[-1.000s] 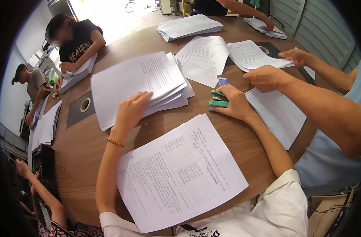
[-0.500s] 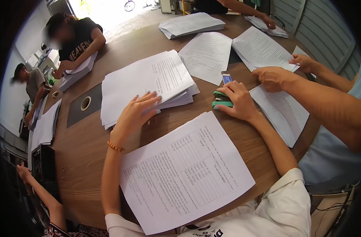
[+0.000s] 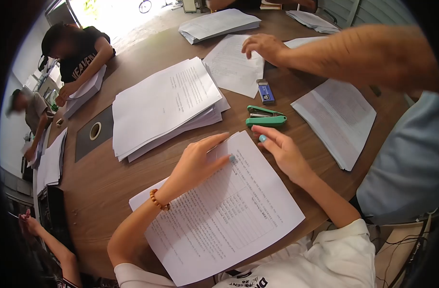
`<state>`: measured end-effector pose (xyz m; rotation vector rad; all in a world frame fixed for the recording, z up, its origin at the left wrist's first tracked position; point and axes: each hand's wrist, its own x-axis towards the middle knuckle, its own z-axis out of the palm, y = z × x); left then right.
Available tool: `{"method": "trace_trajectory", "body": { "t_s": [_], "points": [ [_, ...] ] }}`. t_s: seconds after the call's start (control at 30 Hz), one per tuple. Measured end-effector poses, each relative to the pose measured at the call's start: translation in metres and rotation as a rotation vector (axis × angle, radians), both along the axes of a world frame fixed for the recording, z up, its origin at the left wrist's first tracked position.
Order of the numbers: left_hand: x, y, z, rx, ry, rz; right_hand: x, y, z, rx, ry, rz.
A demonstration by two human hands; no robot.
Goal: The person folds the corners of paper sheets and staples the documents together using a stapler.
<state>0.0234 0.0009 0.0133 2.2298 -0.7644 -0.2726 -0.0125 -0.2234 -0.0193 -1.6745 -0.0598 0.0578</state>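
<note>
- Left hand is hanging, spread, over near sheets; whether fastened, I cannot tell.
- Right hand is hanging empty, parted, beside the stapler.
- Paper pile is lying farther left.

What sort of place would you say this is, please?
Probably an office or shared paperwork room: a large brown wood-grained table bears stacks of white printed paper and a small green stapler.

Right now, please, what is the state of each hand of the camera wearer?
Left hand: open, over the white printed paper sheets, nothing visibly held.
Right hand: loosely open, near the green hand-held stapler, not gripping it.
</note>
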Motion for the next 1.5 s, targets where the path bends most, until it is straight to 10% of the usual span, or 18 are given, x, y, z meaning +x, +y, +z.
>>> {"method": "trace_trajectory", "body": {
  "t_s": [0.87, 0.97, 1.03, 1.2, 1.43, 1.5],
  "points": [
    [0.009, -0.002, -0.007, -0.175, 0.262, 0.052, -0.010, 0.015, -0.009, 0.248, 0.105, 0.067],
    [0.020, -0.002, -0.007, -0.194, 0.184, 0.063, 0.012, -0.002, 0.011, -0.282, -0.239, -0.012],
    [0.038, -0.007, 0.001, 0.009, -0.471, 0.131, 0.044, -0.014, 0.027, -0.553, -0.469, -0.130],
    [0.076, -0.035, 0.002, 0.343, -0.840, 0.153, 0.125, -0.043, 0.009, -1.044, -0.417, -0.128],
    [0.083, -0.045, -0.024, 0.435, -0.830, 0.075, 0.130, -0.047, 0.000, -0.872, -0.307, -0.088],
    [0.083, -0.045, -0.025, 0.419, -0.822, 0.046, 0.135, -0.056, -0.008, -0.426, -0.234, -0.137]
  ]
}}
